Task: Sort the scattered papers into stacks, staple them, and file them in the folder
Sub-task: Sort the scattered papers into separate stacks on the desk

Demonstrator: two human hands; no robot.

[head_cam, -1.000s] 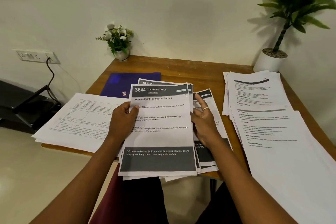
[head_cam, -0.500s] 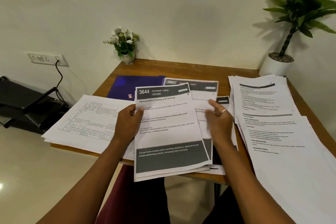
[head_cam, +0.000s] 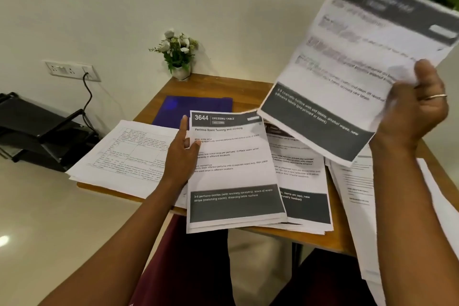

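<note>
**Paper sorting in hand; stapling and filing not yet begun**

Step in hand: sorting. The right hand (head_cam: 412,109) grasps the sheet headed 3667 (head_cam: 347,62) by its right edge, thumb on the printed face, and holds it in the air at two o'clock, well clear of the table (head_cam: 218,84). The print on it is blurred. The left hand (head_cam: 182,151) pinches the left edge of the 3644 pile (head_cam: 233,171), thumb on top and forefinger straight along the margin. That pile sits at six o'clock and overhangs the near table edge.

Other papers: a dark-banded pile (head_cam: 300,181) lies partly under the 3644 pile at its three o'clock side. A pile of ruled forms (head_cam: 124,154) lies at nine o'clock. A further white pile (head_cam: 357,181) lies at four o'clock.

The purple folder (head_cam: 198,107) lies closed at twelve o'clock, its near edge tucked under the papers. No stapler is visible.

Judgement: the task is at an early stage. The next move calls for matching the raised sheet's heading to a pile and laying it down square, edges aligned, so the stack can take a staple. The overhanging pile could slide off if released.
</note>
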